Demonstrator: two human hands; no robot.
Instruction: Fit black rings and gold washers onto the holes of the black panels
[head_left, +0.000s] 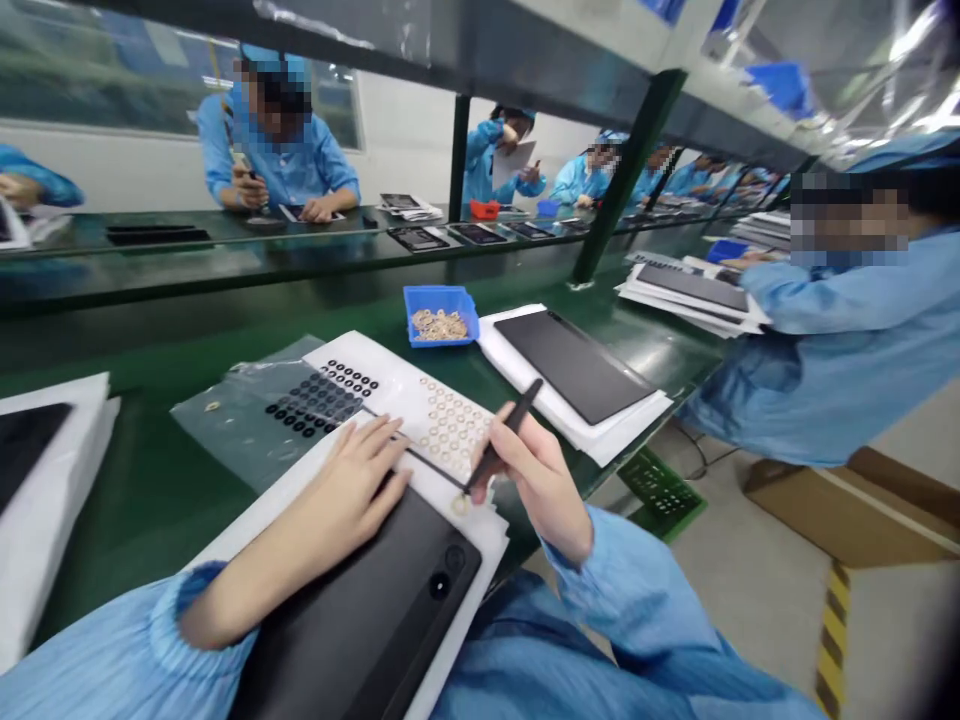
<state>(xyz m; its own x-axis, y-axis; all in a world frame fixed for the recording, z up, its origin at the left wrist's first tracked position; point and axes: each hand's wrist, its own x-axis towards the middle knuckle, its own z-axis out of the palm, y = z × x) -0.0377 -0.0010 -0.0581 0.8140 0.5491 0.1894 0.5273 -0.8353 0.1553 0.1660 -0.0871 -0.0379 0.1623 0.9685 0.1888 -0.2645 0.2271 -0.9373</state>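
A black tablet back cover [375,610] lies on white foam in front of me, camera holes toward its far right corner. My left hand [349,490] rests flat on its upper edge with the fingers stretched out. My right hand [536,480] pinches a black pen-like tool [504,435] whose tip touches a small ring [459,505] at the cover's corner. Beyond the hands lies a white sheet [420,400] carrying rows of black rings and pale rings.
A blue bin of small rings [440,315] stands behind the sheet, a second black tablet on foam [574,365] to its right. A clear bag [225,410] lies left, a foam stack [45,480] far left. A co-worker in blue [847,340] sits right; others work across the green bench.
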